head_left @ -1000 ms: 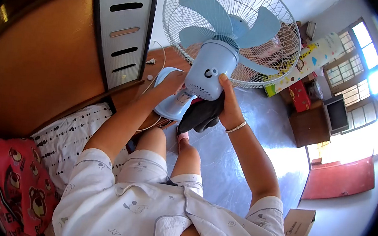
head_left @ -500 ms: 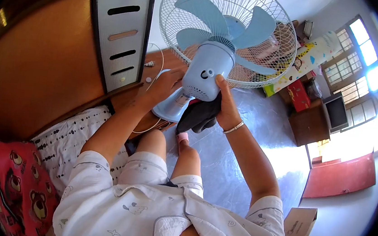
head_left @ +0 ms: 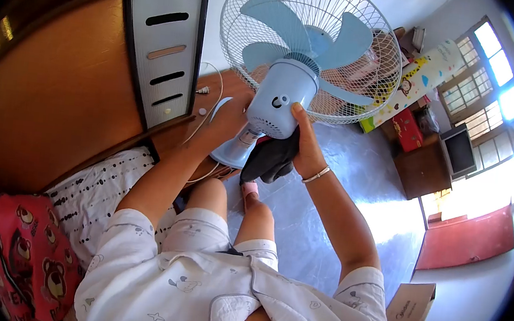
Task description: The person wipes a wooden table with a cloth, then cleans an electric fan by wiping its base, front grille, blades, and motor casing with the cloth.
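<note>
A pale blue electric fan [head_left: 285,92] stands tilted before me, its white wire cage [head_left: 370,112] around light blue blades. My right hand [head_left: 309,147] grips the right side of its motor housing, thumb pressed on the back near a small knob. Bunched against that hand, a black cloth [head_left: 269,158] hangs below the housing, with a bit of red at its edge. My left hand [head_left: 231,121] is at the left of the housing and neck; its fingers are hidden from view. The fan's round base [head_left: 226,154] shows under my left wrist.
A white cord and plug [head_left: 203,90] lie on the brown wooden surface [head_left: 176,131] beside a slotted cabinet panel [head_left: 167,47]. To the left are a red patterned bag [head_left: 19,249] and spotted bedding [head_left: 96,194]. A cardboard box [head_left: 409,311] and dark-screened monitor [head_left: 457,152] stand right.
My left hand has turned and shifted slightly right and down, closer in behind the housing. My right hand and the fan have hardly moved.
</note>
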`<state>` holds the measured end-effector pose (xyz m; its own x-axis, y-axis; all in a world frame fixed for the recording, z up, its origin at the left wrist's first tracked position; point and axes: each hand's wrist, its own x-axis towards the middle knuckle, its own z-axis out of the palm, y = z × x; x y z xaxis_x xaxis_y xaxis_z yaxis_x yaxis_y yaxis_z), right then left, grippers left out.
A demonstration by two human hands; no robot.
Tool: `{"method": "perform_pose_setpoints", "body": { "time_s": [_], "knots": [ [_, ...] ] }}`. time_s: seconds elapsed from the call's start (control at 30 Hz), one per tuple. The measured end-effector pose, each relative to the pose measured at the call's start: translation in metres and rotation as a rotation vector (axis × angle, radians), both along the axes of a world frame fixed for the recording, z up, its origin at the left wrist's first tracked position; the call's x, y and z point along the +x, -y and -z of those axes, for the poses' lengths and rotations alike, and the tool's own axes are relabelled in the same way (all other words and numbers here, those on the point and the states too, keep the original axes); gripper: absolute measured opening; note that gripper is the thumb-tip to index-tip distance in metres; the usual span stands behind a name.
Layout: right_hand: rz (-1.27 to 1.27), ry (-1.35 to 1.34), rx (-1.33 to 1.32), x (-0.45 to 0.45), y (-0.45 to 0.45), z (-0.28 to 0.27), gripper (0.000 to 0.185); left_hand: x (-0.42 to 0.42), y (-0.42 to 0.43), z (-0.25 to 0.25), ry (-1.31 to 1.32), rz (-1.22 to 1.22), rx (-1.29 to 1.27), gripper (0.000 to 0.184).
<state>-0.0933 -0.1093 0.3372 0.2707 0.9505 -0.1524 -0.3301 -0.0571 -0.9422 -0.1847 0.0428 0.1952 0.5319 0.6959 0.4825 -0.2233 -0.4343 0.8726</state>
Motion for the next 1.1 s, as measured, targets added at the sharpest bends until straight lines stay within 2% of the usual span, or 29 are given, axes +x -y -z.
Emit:
{"method": "perform_pose_setpoints", "body": {
  "time_s": [0.03,0.1,0.13,0.2,0.33,0.43,0.53,0.6,0.67,0.7,0.8,0.83,0.9,0.93,1.0,1.1],
  "knots": [
    [-0.001,-0.002,0.002,0.001,0.0,0.0,0.069,-0.008,0.005,-0.004,-0.002,-0.001,0.002,0.023],
    [-0.025,0.012,-0.003,0.003,0.0,0.002,0.068,-0.026,0.012,-0.009,0.029,-0.055,0.256,0.024],
    [-0.027,0.009,-0.005,0.002,0.0,0.002,0.068,-0.031,0.013,-0.009,0.025,-0.056,0.254,0.024],
    [-0.013,0.001,0.006,-0.001,0.0,0.0,0.068,-0.039,0.013,-0.011,-0.035,-0.072,0.485,0.027],
    [-0.038,-0.008,0.031,0.003,-0.003,0.004,0.069,-0.039,0.011,-0.026,-0.138,0.032,0.316,0.032],
    [-0.006,-0.005,-0.003,0.004,-0.005,0.009,0.07,-0.026,0.013,-0.027,0.017,0.054,0.234,0.031],
    [0.068,0.038,0.046,0.003,-0.004,0.011,0.068,-0.008,0.01,-0.003,-0.025,-0.077,0.234,0.03],
    [0.058,-0.015,0.005,0.003,-0.003,0.01,0.066,0.001,0.002,0.006,-0.244,-0.085,0.151,0.029],
    [0.042,-0.011,0.018,0.0,-0.001,0.006,0.066,0.01,-0.016,0.017,-0.292,-0.005,0.118,0.029],
    [0.025,-0.007,0.032,-0.002,0.0,0.005,0.066,0.006,-0.016,0.009,-0.34,0.074,0.086,0.029],
    [0.025,-0.002,0.028,0.0,-0.002,0.005,0.066,-0.007,0.004,-0.014,-0.275,-0.006,0.041,0.026],
    [0.024,-0.003,0.03,-0.001,-0.002,0.004,0.066,-0.014,0.01,-0.02,-0.276,-0.008,0.043,0.026],
    [0.021,-0.007,0.016,-0.003,-0.002,0.002,0.066,-0.026,0.019,-0.026,0.048,-0.058,0.085,0.028],
    [0.022,-0.009,0.017,-0.004,-0.002,0.0,0.066,-0.031,0.023,-0.026,0.045,-0.058,0.085,0.028],
    [0.01,-0.034,0.03,-0.009,-0.003,-0.002,0.066,-0.042,0.028,-0.023,-0.084,-0.166,0.394,0.032],
    [-0.01,-0.034,0.042,-0.006,-0.004,0.0,0.066,-0.039,0.015,-0.02,-0.053,-0.05,0.333,0.033]
  ]
}}
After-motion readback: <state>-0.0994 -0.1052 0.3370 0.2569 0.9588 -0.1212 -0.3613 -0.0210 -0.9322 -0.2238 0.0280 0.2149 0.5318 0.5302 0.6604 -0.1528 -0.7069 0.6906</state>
